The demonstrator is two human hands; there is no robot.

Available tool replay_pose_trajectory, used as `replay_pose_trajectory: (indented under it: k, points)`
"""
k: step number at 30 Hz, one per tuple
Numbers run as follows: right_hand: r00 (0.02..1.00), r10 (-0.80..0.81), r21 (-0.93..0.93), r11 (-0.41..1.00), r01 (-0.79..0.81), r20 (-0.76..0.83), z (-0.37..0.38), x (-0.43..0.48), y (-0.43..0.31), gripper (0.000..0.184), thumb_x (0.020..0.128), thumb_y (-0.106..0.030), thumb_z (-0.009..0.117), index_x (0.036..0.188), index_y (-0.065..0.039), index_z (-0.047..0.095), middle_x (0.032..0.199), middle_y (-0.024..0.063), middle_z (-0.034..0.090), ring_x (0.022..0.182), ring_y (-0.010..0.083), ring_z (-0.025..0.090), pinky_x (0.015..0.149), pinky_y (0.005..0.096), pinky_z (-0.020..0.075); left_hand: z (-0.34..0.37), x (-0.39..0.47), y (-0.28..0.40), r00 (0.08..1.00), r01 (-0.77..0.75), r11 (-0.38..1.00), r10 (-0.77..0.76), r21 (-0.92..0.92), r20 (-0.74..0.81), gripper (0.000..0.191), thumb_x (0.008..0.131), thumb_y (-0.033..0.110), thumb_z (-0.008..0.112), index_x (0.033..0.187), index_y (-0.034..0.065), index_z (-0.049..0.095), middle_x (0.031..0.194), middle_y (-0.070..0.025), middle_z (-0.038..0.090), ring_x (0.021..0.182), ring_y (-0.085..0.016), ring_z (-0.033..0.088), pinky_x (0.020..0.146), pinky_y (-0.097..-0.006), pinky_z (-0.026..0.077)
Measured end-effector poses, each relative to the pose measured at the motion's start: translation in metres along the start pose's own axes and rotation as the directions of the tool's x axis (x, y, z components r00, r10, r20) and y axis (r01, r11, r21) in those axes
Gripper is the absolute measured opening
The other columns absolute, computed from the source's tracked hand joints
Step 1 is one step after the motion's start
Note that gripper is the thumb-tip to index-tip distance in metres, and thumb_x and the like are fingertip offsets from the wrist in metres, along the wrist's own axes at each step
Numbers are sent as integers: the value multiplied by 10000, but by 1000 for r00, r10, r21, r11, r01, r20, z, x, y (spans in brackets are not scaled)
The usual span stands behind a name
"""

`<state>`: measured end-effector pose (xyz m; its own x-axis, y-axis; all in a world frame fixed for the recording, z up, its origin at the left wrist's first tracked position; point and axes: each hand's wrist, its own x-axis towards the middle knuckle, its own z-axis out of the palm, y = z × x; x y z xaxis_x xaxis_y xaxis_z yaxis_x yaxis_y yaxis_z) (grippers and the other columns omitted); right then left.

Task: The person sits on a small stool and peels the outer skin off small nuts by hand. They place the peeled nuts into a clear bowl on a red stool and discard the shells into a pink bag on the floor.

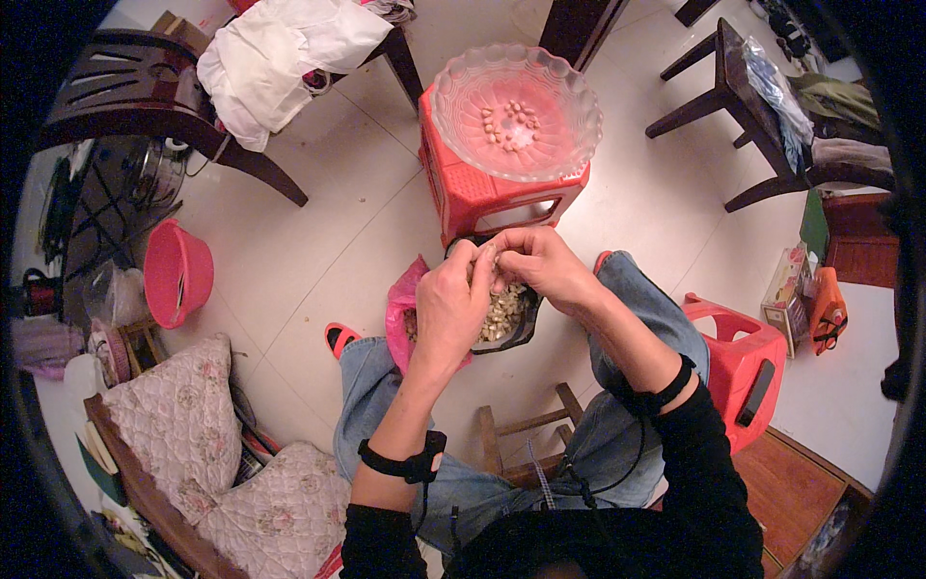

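My left hand (456, 297) and my right hand (546, 264) meet fingertip to fingertip, pinching a small item that looks like a peanut in its shell; the fingers partly hide it. Below them, a black container (532, 329) holds many pale pieces that look like peanut shells (506, 315). A pink plastic bag (399, 326) stands open to its left, partly behind my left forearm. Beyond my hands, a scalloped clear bowl (579, 123) with several small nuts (512, 123) inside rests on a red plastic stool (470, 195).
My knees flank the container. A second red stool (767, 354) bearing a dark flat object (756, 392) is at the right. A pink bin (181, 275) and floral quilted cushions (173, 427) are at the left. Dark wooden chairs (268, 170) stand farther off.
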<state>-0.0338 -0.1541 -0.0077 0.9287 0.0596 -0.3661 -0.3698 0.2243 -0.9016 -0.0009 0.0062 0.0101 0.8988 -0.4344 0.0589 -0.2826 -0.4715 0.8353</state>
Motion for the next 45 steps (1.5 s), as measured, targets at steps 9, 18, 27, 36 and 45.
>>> replay_pose_trajectory:
  k: [9,18,27,36,45]
  points:
    - [1000,-19,-194,981,17,-5,-5,1,3,149,852,-73,596,886,31,697,735,18,654,659,74,577,601,240,466,-5,0,3,992,87,996,-86,-2,88,250,975,246,603,870,19,601,750,-190,659,717,-383,670,614,-449,490]
    - [998,9,-323,946,11,62,-10,1,3,213,846,-60,548,946,41,706,737,44,668,661,100,585,615,280,491,-6,-1,-1,981,107,990,-121,92,151,279,952,303,618,910,29,651,836,-233,669,800,-408,672,683,-472,511]
    - [999,-33,-334,942,42,32,-26,-3,-16,266,902,-31,510,1086,50,684,900,85,716,748,141,664,696,283,539,-10,-8,-9,912,117,978,-174,170,373,358,863,352,716,778,15,633,697,-179,646,679,-358,663,635,-452,517]
    - [986,-20,488,867,100,-166,-42,-2,-54,300,1013,-144,522,1201,80,589,1159,162,657,1079,217,653,978,321,533,2,-8,-11,921,198,977,-157,-81,358,402,917,365,688,743,10,618,621,-120,611,574,-240,618,557,-385,468]
    - [878,-95,559,738,379,-469,-56,19,-64,637,1017,-325,529,1401,149,345,1399,282,464,1324,339,466,1160,405,366,13,0,-15,687,714,106,-302,-693,661,367,1038,408,500,949,62,585,666,24,478,473,-45,340,377,-189,213]
